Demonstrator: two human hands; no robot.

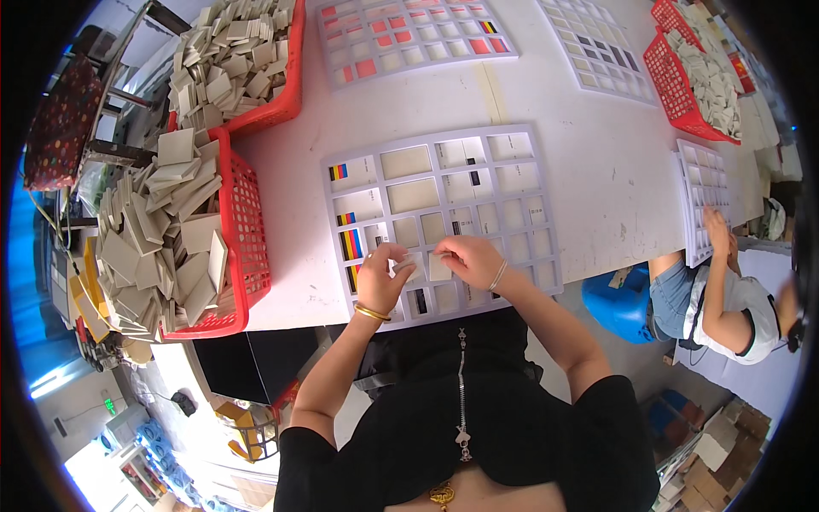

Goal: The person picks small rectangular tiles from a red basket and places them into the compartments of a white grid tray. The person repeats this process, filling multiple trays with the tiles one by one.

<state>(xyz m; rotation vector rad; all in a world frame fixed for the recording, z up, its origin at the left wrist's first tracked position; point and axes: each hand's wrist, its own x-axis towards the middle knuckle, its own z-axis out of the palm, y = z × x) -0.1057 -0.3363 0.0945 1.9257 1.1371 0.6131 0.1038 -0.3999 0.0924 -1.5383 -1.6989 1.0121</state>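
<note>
In front of me on the white table lies a white compartment tray (536, 183). Some of its compartments show pale cream squares and rectangles; others show white printed cards, some with coloured stripes. My left hand (380, 280), with a gold bangle at the wrist, is closed over the near part of the tray and pinches a small pale tile (412, 265). Close beside it, my right hand (474, 260) grips the edge of another small cream tile (439, 267) between thumb and fingers. Both hands partly hide the compartments under them.
Red plastic baskets (250, 239) heaped with loose pale tiles (145, 239) stand at the left. Farther off lie a tray with pink pieces (422, 64) and another tray (597, 51). At right, a co-worker (729, 299) holds a tray (704, 179) near a red basket (674, 81).
</note>
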